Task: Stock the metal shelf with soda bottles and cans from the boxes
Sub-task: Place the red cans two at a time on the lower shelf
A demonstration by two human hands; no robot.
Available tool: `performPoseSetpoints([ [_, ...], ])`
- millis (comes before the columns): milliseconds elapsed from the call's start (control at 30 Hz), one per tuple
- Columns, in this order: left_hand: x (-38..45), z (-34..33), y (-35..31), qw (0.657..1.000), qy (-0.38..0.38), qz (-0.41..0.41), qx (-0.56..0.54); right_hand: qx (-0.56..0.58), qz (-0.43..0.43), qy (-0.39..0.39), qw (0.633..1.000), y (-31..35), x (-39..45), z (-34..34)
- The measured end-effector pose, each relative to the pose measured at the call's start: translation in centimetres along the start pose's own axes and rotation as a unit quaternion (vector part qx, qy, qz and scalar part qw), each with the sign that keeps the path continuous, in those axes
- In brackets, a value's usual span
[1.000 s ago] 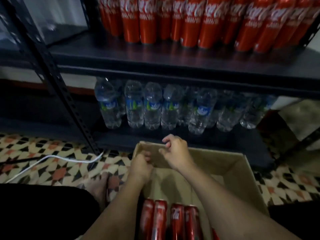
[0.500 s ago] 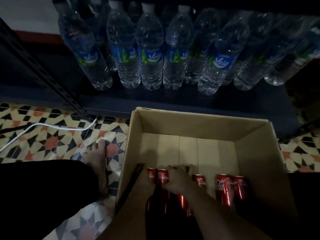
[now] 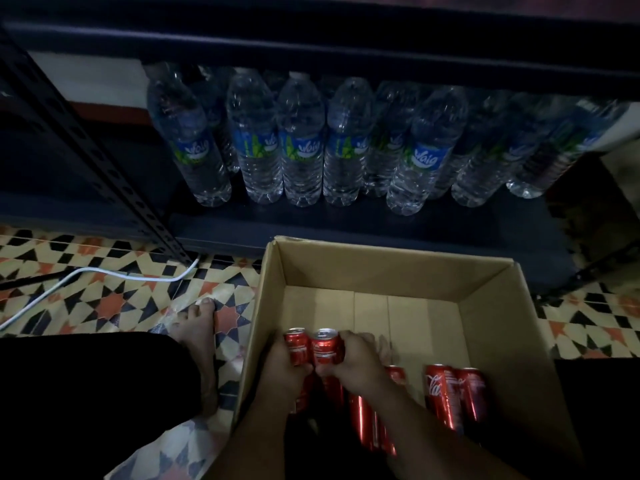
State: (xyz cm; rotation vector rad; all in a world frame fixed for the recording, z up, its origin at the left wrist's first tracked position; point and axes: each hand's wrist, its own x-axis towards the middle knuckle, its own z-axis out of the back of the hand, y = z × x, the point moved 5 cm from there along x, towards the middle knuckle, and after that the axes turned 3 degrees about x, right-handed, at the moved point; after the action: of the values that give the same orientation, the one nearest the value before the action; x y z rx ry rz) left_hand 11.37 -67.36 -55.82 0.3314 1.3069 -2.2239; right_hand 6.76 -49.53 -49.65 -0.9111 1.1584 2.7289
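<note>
A: Item: two cans, inside cardboard box. Left hand and right hand each curl round one.

B: I judge slipping likely; cans touch, may knock on lifting.

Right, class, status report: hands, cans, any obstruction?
Left hand grips one red soda can; right hand grips another. Both inside brown cardboard box. No obstruction visible.
</note>
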Motion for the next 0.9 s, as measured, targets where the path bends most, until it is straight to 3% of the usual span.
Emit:
performPoseSetpoints([
  [233,-2.6,7.0,-14.0,0.987,-0.061,-0.147,-0.018,0.128,0.107,-0.06,0.984,6.6,-1.6,8.4],
  [467,-6.0,15.1,-25.6,0.943,-0.122,-0.292,-0.106,0.161,0.247,-0.13,0.947,16.4,-4.3,16.7],
  [667,-9.7,23.8,-33.5,0.9,-0.18,-0.381,-0.11,0.178,0.367,-0.206,0.89,26.2,-8.7,21.5],
  [900,-13.2,33.2,-40.1,0.852,-0.259,-0.446,-0.089,0.195,0.472,-0.241,0.825,37.0,-12.1,24.4],
])
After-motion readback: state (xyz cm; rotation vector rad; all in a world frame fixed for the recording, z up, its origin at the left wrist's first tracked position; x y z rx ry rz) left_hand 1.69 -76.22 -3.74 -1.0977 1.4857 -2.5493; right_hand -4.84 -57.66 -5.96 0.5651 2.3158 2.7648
